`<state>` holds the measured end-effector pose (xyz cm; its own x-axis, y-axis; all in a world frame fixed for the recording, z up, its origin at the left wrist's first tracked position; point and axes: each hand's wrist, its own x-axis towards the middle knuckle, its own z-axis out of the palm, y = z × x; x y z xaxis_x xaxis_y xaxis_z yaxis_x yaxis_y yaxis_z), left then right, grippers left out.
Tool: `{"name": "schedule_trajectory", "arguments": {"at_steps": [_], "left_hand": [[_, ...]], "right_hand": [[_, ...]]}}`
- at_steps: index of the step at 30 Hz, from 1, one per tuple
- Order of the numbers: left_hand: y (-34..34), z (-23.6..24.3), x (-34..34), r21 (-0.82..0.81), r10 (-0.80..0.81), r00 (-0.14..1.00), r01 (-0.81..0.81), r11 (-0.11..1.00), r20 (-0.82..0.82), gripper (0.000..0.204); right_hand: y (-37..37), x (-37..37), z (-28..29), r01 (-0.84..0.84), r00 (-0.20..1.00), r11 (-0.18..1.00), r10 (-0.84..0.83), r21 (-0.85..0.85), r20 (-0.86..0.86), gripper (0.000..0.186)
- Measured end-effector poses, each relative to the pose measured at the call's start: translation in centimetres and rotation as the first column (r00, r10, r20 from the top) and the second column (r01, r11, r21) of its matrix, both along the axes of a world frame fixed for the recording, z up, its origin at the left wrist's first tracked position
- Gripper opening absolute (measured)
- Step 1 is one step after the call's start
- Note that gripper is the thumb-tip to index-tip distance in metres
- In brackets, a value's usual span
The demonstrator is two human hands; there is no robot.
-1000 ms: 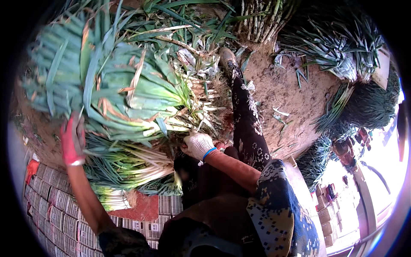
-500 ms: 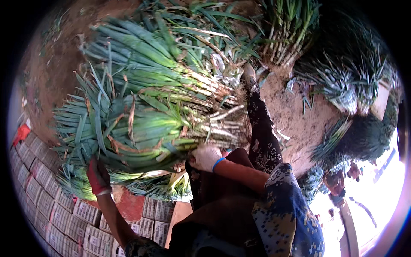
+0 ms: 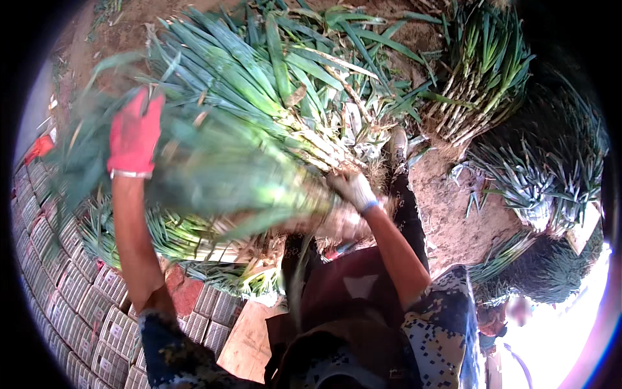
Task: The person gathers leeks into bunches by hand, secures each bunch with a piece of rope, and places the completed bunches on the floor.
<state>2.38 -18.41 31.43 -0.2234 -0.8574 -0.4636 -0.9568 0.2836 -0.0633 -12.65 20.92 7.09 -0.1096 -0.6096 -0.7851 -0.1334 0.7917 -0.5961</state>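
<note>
A large bunch of leeks (image 3: 240, 84) with long flat green leaves and pale root ends lies in front of me. My right hand (image 3: 353, 189), in a white glove with a blue cuff, closes round its stems near the roots. My left hand (image 3: 135, 133), in a red glove, is over the leaf end at the left, fingers stretched out. Between my hands a second bunch of leeks (image 3: 240, 172) is smeared by motion, its roots below my right hand. More leeks (image 3: 259, 275) lie nearer my lap.
Rows of light plastic crates (image 3: 116, 324) stand at lower left, beside a wooden board (image 3: 249, 334). Other leek bunches (image 3: 483, 71) stand on the dirt floor (image 3: 447, 220) at the right, with darker heaps (image 3: 551, 155) beyond. A shoe (image 3: 398, 142) touches loose leaves.
My left hand has risen from the near edge of the leaves to their far left side. My right hand has moved up and right to the upper bunch's stems. The lower bunch has shifted and blurred.
</note>
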Motion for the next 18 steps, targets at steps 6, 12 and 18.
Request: {"name": "schedule_trajectory", "arguments": {"at_steps": [6, 12, 18], "left_hand": [[2.2, -21.5, 5.5, -0.271, -0.116, 0.978, 0.066, 0.96, -0.174, 0.042], [2.9, -20.5, 5.9, -0.085, 0.155, 0.844, -0.229, 0.97, -0.513, 0.041], [2.7, -21.8, 10.7, -0.119, -0.217, 0.886, 0.184, 0.976, -0.41, 0.042]], "right_hand": [[-2.9, -0.3, -7.6, 0.246, 0.956, 0.94, -0.276, 0.234, 0.102, 0.046], [-0.9, 1.4, -7.4, 0.58, 0.814, 0.81, -0.574, 0.089, -0.086, 0.048], [-0.2, -3.1, -0.6, 0.524, 0.798, 0.842, -0.539, -0.131, -0.269, 0.031]]}}
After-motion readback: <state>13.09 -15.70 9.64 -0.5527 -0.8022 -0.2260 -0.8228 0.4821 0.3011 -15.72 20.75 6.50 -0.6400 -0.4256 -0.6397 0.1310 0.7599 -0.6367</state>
